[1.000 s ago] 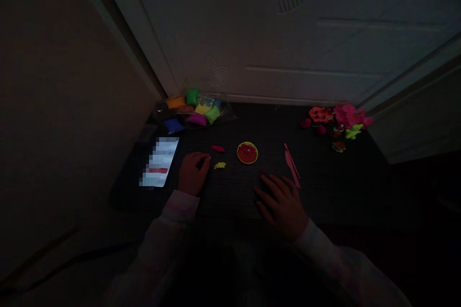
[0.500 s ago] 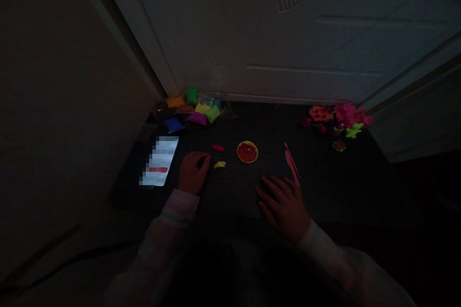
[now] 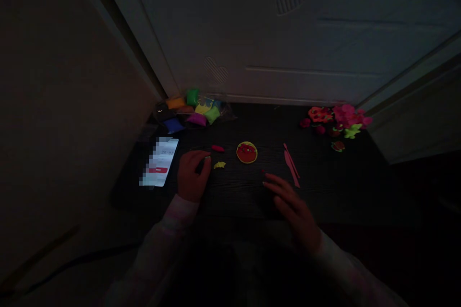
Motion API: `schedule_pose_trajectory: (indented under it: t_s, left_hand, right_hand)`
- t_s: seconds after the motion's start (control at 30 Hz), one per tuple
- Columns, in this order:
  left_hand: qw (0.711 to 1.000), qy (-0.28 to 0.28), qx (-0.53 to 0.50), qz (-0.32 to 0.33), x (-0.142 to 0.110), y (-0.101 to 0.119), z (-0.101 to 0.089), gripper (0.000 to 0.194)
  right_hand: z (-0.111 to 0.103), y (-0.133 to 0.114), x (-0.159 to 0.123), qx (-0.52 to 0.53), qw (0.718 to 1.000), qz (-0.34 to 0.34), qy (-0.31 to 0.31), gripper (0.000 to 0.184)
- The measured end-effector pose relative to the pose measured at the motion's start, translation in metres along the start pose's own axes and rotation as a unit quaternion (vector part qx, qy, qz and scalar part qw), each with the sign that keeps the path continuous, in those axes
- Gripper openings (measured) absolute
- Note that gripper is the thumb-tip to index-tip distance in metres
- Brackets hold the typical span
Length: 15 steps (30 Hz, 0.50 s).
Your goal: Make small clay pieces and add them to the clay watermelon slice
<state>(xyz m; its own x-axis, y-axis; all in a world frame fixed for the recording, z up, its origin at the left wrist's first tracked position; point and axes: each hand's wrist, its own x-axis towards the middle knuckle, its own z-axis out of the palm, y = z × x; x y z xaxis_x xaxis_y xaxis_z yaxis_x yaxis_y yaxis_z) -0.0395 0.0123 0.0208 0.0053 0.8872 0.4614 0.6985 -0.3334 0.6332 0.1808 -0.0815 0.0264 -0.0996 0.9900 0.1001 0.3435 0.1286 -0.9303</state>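
On the left, my left hand (image 3: 193,175) rests on the dark table with thumb and forefinger brought together; anything between the tips is too small to make out. Just beyond it lie a red clay roll (image 3: 218,148) and a torn yellow clay lump (image 3: 219,165). Over the table on the other side, my right hand (image 3: 293,208) has its fingers stretched out and holds nothing. Its fingertips are close to a tiny red clay bit (image 3: 263,171). Between the hands sits a round red clay disc (image 3: 247,156) with a yellow rim and small red and green pieces on top.
Pink modelling tools (image 3: 291,165) lie right of the disc. Bags of coloured clay (image 3: 196,110) are at the back left, above a lit phone (image 3: 162,163). Finished clay figures (image 3: 347,117) cluster at the back right. A white panel (image 3: 230,29) rises behind the table.
My right hand has lifted and turned onto its side, shifting slightly right and toward me. My left hand stays nearly in place, thumb and forefinger still together.
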Motion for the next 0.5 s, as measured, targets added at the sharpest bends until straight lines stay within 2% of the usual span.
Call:
schedule_pose_trajectory:
  t_s: [0.03,0.1,0.2,0.3,0.4,0.5]
  left_hand:
    - [1.0,-0.011,-0.027,0.007,-0.002,0.013,-0.005,0.014]
    - [0.993,-0.048,-0.105,0.003,-0.005,0.043,-0.017,0.012]
    - [0.966,-0.142,-0.212,-0.032,-0.008,0.081,-0.032,0.01]
    - [0.941,-0.186,-0.272,-0.072,-0.01,0.098,-0.041,0.01]
    - [0.919,-0.215,-0.309,-0.117,-0.012,0.101,-0.046,0.012]
    - [0.9,-0.234,-0.336,-0.151,-0.014,0.101,-0.047,0.012]
  right_hand:
    - [0.001,-0.009,0.0,0.108,0.994,0.018,-0.003,0.029]
    - [0.004,-0.027,0.0,0.278,0.96,0.019,-0.019,0.031]
    - [0.009,-0.046,-0.001,0.365,0.93,0.003,-0.044,0.029]
    - [0.009,-0.053,-0.004,0.322,0.945,-0.001,-0.052,0.03]
    - [0.005,-0.053,-0.008,0.199,0.979,-0.02,-0.049,0.031]
    - [0.002,-0.055,-0.01,0.079,0.994,-0.06,-0.048,0.033]
